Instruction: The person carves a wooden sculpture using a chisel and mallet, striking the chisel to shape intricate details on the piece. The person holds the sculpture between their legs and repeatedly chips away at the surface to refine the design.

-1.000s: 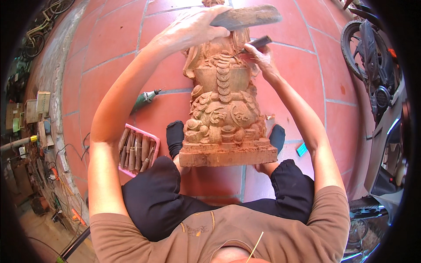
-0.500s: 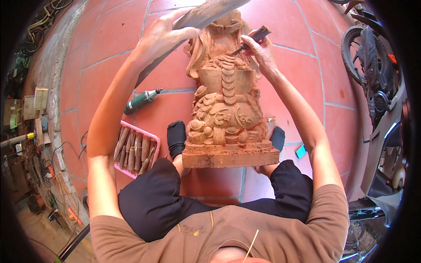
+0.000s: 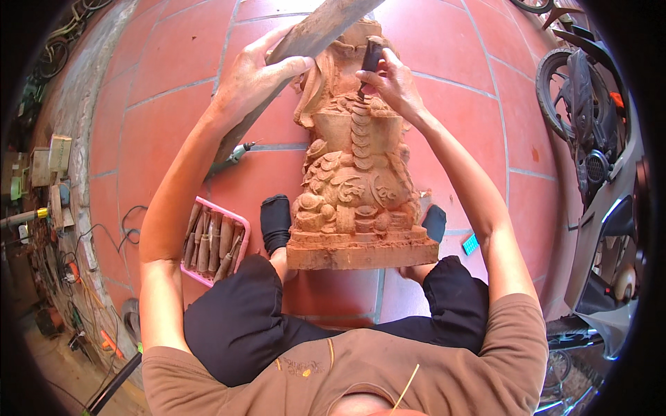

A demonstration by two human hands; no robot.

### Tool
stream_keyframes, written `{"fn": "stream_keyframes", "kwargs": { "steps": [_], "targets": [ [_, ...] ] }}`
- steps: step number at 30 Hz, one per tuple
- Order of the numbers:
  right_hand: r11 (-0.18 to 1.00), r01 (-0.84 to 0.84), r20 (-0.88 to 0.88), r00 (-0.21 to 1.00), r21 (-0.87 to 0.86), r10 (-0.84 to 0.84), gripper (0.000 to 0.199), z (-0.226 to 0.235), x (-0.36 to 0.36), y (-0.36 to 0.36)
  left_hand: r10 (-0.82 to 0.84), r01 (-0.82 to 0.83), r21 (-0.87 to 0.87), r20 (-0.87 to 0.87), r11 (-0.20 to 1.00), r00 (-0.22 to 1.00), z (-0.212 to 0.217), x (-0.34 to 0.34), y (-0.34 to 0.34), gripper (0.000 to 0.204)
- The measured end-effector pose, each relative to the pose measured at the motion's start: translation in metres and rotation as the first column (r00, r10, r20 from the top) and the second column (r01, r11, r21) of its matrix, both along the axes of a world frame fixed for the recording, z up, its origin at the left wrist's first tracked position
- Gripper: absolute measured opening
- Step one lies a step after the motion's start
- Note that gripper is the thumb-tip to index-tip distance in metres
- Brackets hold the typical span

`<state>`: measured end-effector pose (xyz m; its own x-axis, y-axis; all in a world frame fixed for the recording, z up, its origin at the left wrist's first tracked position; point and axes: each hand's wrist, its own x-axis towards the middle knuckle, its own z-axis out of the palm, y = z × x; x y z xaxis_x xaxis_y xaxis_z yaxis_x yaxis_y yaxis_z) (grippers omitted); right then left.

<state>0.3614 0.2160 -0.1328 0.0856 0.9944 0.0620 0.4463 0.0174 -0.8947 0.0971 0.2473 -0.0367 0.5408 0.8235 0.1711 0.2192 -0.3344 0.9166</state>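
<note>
A reddish-brown wood carving (image 3: 350, 182) lies on its back between my feet, its flat base toward me and rows of carved coins along its middle. Around a long, weathered wooden bat (image 3: 316, 33) my left hand (image 3: 251, 82) is closed, the thumb across it; the bat slants over the carving's upper left. My right hand (image 3: 397, 84) grips a chisel (image 3: 372, 57) by its dark handle, held nearly upright. The chisel's lower end meets the carving at the top of the coin row, though its exact edge is too small to make out.
Left of the carving, a pink basket (image 3: 244, 229) holds several wood-handled tools, and a green power drill (image 3: 232, 158) lies partly behind the bat. A small blue object (image 3: 471, 244) rests on the red tiles (image 3: 458, 125). Motorbike parts (image 3: 583, 104) stand at right.
My right hand has moved left and slightly up, turning the chisel from slanted to nearly upright over the coins. The bat has shifted a little and covers more of the drill.
</note>
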Motion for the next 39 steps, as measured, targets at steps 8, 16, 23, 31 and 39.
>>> {"fn": "stream_keyframes", "kwargs": {
  "steps": [8,16,23,31,39],
  "targets": [
    [0.991,-0.132,0.11,0.986,0.026,0.128,0.036,-0.008,0.009,0.012,-0.004,0.001,0.043,0.077,0.999,0.997,0.009,0.014,-0.006,0.06],
    [0.973,-0.223,0.352,0.917,0.059,0.189,0.032,-0.013,0.001,0.02,0.06,-0.035,0.191,-0.129,0.981,0.99,-0.023,0.009,-0.006,0.059],
    [0.975,-0.2,0.342,0.927,0.101,0.155,0.031,-0.016,0.004,0.02,-0.022,0.025,-0.042,0.065,0.999,0.998,-0.014,0.008,-0.01,0.062],
    [0.986,-0.161,0.31,0.94,0.031,0.144,0.033,-0.011,0.019,0.014,0.027,-0.019,0.038,-0.2,0.999,0.979,-0.028,0.0,-0.005,0.059],
    [0.981,-0.192,0.085,0.977,-0.036,0.194,0.033,-0.006,0.032,0.001,0.022,-0.026,-0.058,-0.071,0.998,0.997,-0.014,-0.006,-0.015,0.059]
  ]
}}
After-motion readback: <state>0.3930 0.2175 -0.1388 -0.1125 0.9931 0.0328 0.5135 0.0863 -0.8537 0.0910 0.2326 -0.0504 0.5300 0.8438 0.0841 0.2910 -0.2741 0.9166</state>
